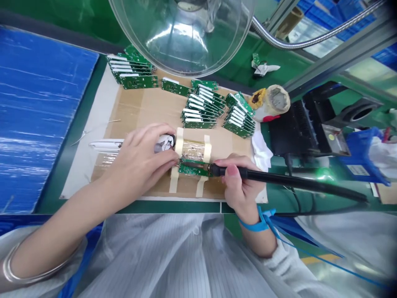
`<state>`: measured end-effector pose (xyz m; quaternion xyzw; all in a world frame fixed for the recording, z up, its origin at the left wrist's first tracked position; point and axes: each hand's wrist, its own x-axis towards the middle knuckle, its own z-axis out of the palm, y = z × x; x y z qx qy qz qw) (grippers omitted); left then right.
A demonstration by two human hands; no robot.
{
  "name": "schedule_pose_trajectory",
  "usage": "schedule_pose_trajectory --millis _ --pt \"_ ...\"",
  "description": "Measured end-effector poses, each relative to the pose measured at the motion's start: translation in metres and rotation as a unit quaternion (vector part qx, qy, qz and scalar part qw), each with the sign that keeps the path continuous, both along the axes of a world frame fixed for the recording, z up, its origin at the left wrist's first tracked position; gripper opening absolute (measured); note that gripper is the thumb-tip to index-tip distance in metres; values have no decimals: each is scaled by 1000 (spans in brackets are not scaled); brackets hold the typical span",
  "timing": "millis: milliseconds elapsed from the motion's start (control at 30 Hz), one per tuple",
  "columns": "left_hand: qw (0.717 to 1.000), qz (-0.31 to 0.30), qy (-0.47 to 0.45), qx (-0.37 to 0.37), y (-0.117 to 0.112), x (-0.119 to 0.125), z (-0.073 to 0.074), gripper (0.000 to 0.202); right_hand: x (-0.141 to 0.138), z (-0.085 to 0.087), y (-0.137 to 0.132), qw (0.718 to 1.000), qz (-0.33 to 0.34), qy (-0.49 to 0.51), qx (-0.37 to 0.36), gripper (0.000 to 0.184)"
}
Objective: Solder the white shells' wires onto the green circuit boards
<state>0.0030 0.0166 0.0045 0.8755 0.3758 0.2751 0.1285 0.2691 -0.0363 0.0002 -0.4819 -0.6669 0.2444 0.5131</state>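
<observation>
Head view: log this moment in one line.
left hand: at white device | right hand: holding soldering iron | green circuit board: beneath soldering iron

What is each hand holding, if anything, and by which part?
The right hand grips the soldering iron by the front of its handle, near the tip. Whether the left hand grips the white casing under it is unclear.

No lettering is legible; the white label [357,170] on the blue bin [356,147] seems blurred.
</observation>
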Motion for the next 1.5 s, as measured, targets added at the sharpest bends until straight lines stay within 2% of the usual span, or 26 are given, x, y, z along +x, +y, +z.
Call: schedule_pose_trajectory --millis 167,633,733,833,900,967,1067,1133,1267,1300,1400,1500 --pt "999 -9 -2 -30 4 1 4 24 0 0 -1 1000 -7 -4 -4 15" --pt "998 -22 51 -32 4 1 9 23 -4 3 3 999 14 -9 41 11" --pt "998 -25 51 -39 5 -1 10 23 -3 9 4 998 -6 2 68 18" --pt "997 -24 50 -45 5 0 11 25 1 15 -2 994 -67 10 81 24" --pt "997 -21 57 -51 4 3 11 26 2 17 -9 994 -92 -4 60 22" --pt "996 -18 62 -54 3 5 12 27 2 16 -16 996 -75 -35 20 19" --pt "998 -17 40 -48 2 -1 15 27 -3 7 -24 995 14 -90 -28 35" --pt "997 -19 52 -48 0 -16 21 29 -6 -1 -27 991 62 -115 -27 46" --pt "980 7 196 -38 -21 -51 39 38 -9 -10 -29 989 70 -133 -3 61" --pt "978 13 206 -35 -30 -56 42 39 -9 -10 -30 989 69 -132 -5 62" --pt "985 -20 153 -82 -58 -50 43 49 -8 -8 -31 987 93 -129 -11 69" --pt "979 -83 105 -151 -73 -29 35 56 -5 -10 -33 980 131 -150 -2 98"
